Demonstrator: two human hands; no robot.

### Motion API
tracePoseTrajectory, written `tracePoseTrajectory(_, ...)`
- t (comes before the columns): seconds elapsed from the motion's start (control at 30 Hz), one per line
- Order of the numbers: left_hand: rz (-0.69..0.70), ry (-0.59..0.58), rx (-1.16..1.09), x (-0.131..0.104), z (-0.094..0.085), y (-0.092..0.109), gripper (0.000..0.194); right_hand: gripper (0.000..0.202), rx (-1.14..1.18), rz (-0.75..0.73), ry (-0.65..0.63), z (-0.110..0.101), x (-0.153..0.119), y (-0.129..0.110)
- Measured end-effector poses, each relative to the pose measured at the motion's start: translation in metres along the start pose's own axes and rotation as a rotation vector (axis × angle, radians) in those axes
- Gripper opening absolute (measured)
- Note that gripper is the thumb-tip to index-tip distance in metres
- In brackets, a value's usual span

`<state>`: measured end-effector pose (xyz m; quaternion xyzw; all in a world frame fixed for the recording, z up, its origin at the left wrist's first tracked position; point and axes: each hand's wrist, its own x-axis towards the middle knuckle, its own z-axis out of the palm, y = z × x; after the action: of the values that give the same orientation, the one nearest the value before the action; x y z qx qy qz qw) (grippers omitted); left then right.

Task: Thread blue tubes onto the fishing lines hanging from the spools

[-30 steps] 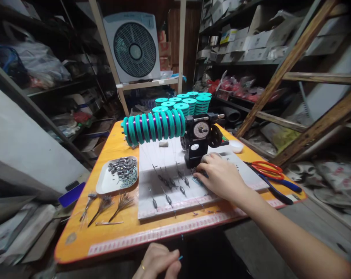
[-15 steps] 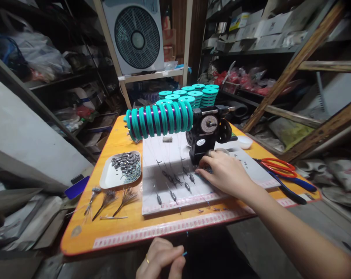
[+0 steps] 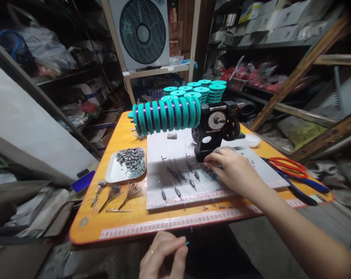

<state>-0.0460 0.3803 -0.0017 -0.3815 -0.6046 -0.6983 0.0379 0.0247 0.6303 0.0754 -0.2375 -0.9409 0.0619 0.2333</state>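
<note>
Below the table's front edge, my left hand [image 3: 165,254] pinches a small blue piece [image 3: 187,243] between thumb and forefinger. My right hand [image 3: 236,166] reaches over the white board [image 3: 158,170], its fingers curled down at small loose parts beside the black winding machine [image 3: 211,130]; what the fingertips hold, if anything, is hidden. A row of teal spools [image 3: 167,115] with purple thread sits on the machine's shaft. Thin lines hang from the spools to dark sinkers [image 3: 178,192] lying on the board. A white tray [image 3: 113,170] of grey weights and thin pieces stands at the left.
Orange-handled [image 3: 288,166] and blue-handled pliers [image 3: 311,182] lie at the table's right. Bundles of wires [image 3: 131,192] lie at the left front. Stacked teal spools [image 3: 201,90] stand behind the machine. A small white bowl [image 3: 252,140] is at the back right. A fan [image 3: 142,33] stands beyond.
The whole view has shifted slightly, moving the table rightward and up in the picture. My right fingers have curled in closer together over the small parts. My left hand keeps its pinch.
</note>
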Motion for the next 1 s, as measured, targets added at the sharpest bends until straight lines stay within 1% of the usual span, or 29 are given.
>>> tracePoseTrajectory(0.07,-0.163,0.091,0.008,-0.005,0.005,0.004,0.001,0.013,0.088,-0.014,0.047,-0.007,-0.012,-0.01)
tracePoseTrajectory(0.1,-0.239,0.116,0.011,-0.007,0.006,0.006,0.004,0.012,0.171,-0.016,0.057,-0.011,-0.021,-0.018)
tracePoseTrajectory(0.13,-0.302,0.131,0.008,-0.007,0.007,0.007,0.006,0.012,0.279,-0.013,0.051,-0.014,-0.031,-0.028)
tracePoseTrajectory(0.17,-0.346,0.127,-0.005,-0.007,0.007,0.009,0.007,0.011,0.443,0.006,0.023,-0.016,-0.043,-0.039)
tracePoseTrajectory(0.23,-0.375,0.079,-0.052,-0.005,0.005,0.011,0.005,0.011,0.806,0.077,-0.1,-0.015,-0.066,-0.063)
tracePoseTrajectory(0.27,-0.366,0.045,-0.085,-0.003,0.004,0.012,0.002,0.01,0.956,0.129,-0.161,-0.013,-0.077,-0.075)
tracePoseTrajectory(0.3,-0.352,0.012,-0.123,-0.002,0.004,0.012,0.002,0.009,1.079,0.182,-0.191,-0.009,-0.086,-0.085)
tracePoseTrajectory(0.37,-0.347,-0.028,-0.197,0.0,0.004,0.013,0.007,0.007,1.292,0.3,-0.201,0.003,-0.1,-0.101)
tracePoseTrajectory(0.43,-0.365,-0.03,-0.262,0.0,0.004,0.014,0.007,0.007,1.485,0.404,-0.179,0.016,-0.108,-0.111)
tracePoseTrajectory(0.5,-0.378,-0.019,-0.324,-0.001,0.006,0.015,0.009,0.006,1.647,0.473,-0.187,0.026,-0.114,-0.118)
tracePoseTrajectory(0.57,-0.386,-0.024,-0.373,-0.003,0.006,0.016,0.013,0.004,1.751,0.51,-0.214,0.031,-0.118,-0.123)
tracePoseTrajectory(0.63,-0.415,-0.041,-0.402,-0.004,0.006,0.017,0.017,0.003,1.803,0.533,-0.239,0.033,-0.121,-0.127)
tracePoseTrajectory(0.8,-0.498,-0.071,-0.496,-0.006,0.001,0.018,0.015,0.004,1.82,0.556,-0.252,0.033,-0.123,-0.131)
tracePoseTrajectory(1.0,-0.528,-0.074,-0.577,-0.006,-0.002,0.019,0.013,0.005,1.826,0.534,-0.261,0.033,-0.12,-0.133)
